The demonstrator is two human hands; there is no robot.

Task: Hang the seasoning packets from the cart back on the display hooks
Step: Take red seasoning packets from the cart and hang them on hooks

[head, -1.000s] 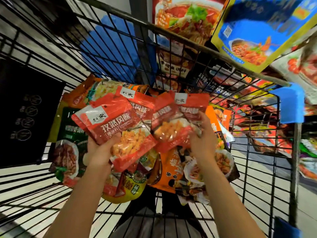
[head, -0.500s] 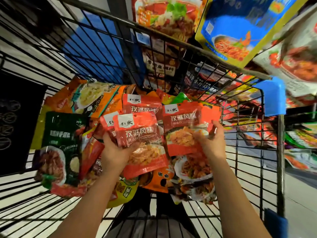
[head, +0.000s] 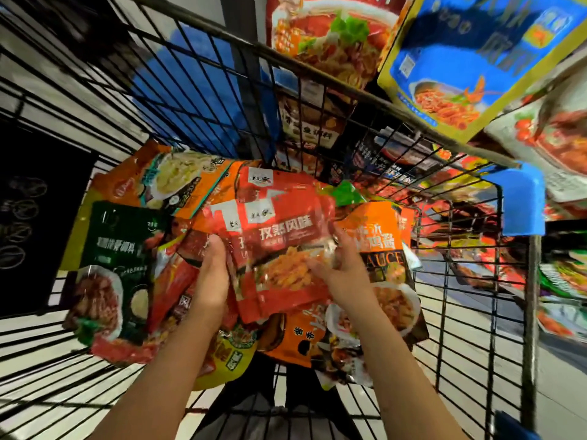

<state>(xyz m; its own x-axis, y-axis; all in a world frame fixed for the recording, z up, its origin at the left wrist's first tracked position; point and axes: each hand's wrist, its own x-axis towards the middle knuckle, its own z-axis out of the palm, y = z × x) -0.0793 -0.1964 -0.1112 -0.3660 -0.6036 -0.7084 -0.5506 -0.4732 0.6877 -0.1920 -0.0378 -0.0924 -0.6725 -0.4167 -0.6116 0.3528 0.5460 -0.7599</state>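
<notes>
Bright, saturated overhead light falls on the centre, with glare on the glossy red packets (head: 286, 249). Wide-angle distortion bends the cart wires (head: 79, 90) toward 9 and 3 o'clock. Motion blur smears the hanging packets (head: 460, 58) at 1 o'clock and the edges.

One view only: head cam, wide-angle, sitting above and looking steeply down into the wire cart (head: 413, 281), close in. Forearms are entering from the bottom edge, reaching fwd. Cart's far rim is crossing the upper frame; hanging display packets (head: 470, 58) are crowding the top right, very near the lens.
</notes>
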